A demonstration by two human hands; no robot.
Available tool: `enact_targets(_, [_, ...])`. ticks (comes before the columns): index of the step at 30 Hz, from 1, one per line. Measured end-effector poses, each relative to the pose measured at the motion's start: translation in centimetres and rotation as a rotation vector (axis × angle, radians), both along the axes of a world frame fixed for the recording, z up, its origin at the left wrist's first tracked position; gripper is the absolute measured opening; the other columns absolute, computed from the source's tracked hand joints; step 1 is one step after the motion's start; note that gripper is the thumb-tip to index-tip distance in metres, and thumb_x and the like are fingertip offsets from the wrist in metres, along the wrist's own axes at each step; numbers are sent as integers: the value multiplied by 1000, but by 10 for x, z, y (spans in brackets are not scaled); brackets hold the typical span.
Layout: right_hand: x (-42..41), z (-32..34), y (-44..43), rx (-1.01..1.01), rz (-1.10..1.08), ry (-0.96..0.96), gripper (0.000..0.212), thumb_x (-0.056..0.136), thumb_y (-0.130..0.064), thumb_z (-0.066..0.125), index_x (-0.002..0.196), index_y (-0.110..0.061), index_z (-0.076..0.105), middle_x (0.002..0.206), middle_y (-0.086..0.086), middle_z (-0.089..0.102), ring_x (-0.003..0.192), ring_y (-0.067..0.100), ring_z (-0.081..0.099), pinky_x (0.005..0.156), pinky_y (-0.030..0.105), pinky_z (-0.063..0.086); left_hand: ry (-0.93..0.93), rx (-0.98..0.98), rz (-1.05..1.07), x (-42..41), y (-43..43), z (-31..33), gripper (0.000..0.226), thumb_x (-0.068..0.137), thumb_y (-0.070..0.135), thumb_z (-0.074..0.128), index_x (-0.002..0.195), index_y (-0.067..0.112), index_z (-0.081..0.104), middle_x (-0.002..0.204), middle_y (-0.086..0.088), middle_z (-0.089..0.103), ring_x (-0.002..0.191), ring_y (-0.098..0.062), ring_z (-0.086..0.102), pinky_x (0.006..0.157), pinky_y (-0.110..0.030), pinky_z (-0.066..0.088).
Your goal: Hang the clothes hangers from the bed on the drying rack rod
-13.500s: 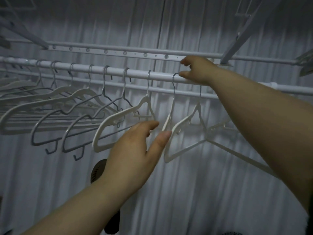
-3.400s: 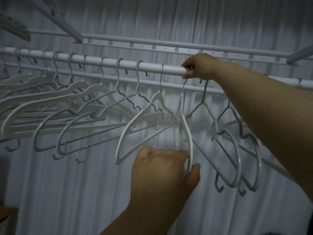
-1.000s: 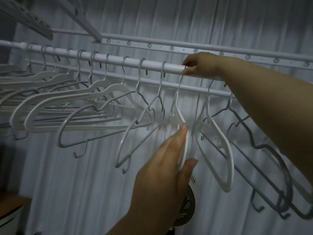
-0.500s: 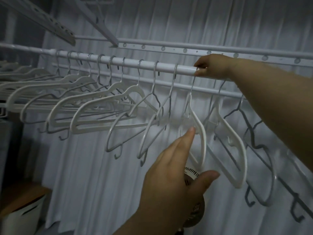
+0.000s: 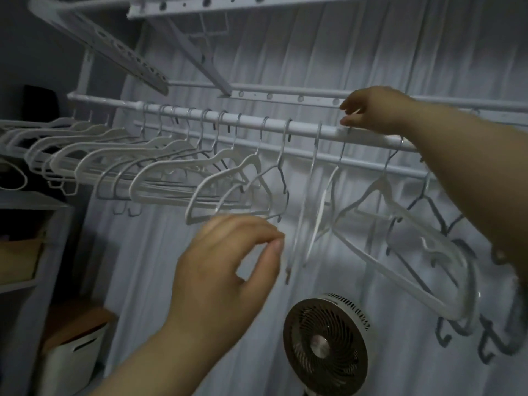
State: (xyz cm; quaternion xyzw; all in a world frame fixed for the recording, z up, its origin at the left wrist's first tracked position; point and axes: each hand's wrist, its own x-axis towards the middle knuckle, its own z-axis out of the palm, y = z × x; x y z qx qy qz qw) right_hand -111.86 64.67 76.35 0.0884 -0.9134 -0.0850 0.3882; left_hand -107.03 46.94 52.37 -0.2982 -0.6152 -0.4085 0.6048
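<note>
Fingers of the left hand (image 5: 225, 270) have curled in since half a second ago, when the forefinger lay straight against the white hanger (image 5: 318, 215). Now thumb and fingertips nearly meet just left of that hanger's blurred lower edge, and motion blur hides whether they touch or pinch it. The hanger itself hangs edge-on from the drying rack rod (image 5: 248, 124), as before.

The right hand (image 5: 374, 110) stays up at the rod, to the right. Its thumb tip sits where the hanger's hook crosses the rod and its forefinger curls above with a small gap, so I cannot tell whether it truly clasps the wire.

Other hangers (image 5: 143, 172) crowd the rod to the left. Right of the held one hangs another white hanger (image 5: 405, 241), and grey hangers (image 5: 460, 327) lie partly behind the right forearm.

A round fan (image 5: 325, 344), only partly seen earlier, now shows whole below the hangers, in front of the pale curtain (image 5: 371, 52). A white bin (image 5: 74, 352) with a wooden lid stands at near left, beside a shelf unit (image 5: 31, 208).
</note>
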Motion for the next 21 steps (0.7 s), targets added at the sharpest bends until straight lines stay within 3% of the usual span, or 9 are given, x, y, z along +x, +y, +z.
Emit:
enact_targets(2, [6, 2, -10, 11, -14, 16, 39, 91, -26, 54, 126, -11, 53, 129, 10, 56, 118, 28, 50, 97, 32, 36, 20, 19, 25, -7, -17, 6, 17, 81, 26, 49, 80, 20, 65, 81, 20, 59, 81, -2, 53, 78, -5, 35])
enact_targets(5, [10, 6, -28, 2, -48, 26, 34, 91, -25, 54, 121, -9, 58, 126, 12, 57, 116, 29, 51, 96, 32, 36, 22, 37, 75, -24, -47, 15, 26, 80, 25, 48, 78, 10, 69, 83, 18, 54, 82, -5, 53, 78, -5, 34])
enact_targets(12, [-20, 5, -88, -10, -198, 17, 33, 91, -23, 55, 121, -9, 58, 127, 11, 57, 117, 28, 50, 97, 33, 36, 64, -44, 13, -75, -123, 28, 24, 79, 27, 49, 79, 14, 69, 84, 21, 52, 84, -1, 51, 81, -5, 32])
enact_targets(17, [-53, 11, -132, -26, -318, -10, 34, 91, -22, 55, 123, -10, 57, 129, 10, 56, 119, 28, 50, 101, 34, 35, 21, -153, -96, -111, -161, 34, 16, 78, 37, 47, 86, 32, 60, 87, 26, 55, 88, 2, 51, 80, -12, 34])
enact_targets(21, [-74, 4, -147, -13, -425, -76, 38, 92, -20, 53, 129, -10, 52, 133, 10, 53, 123, 28, 47, 103, 32, 34, 16, -239, -138, -127, -165, 36, 25, 75, 37, 48, 86, 25, 67, 88, 15, 66, 89, -3, 52, 83, -21, 36])
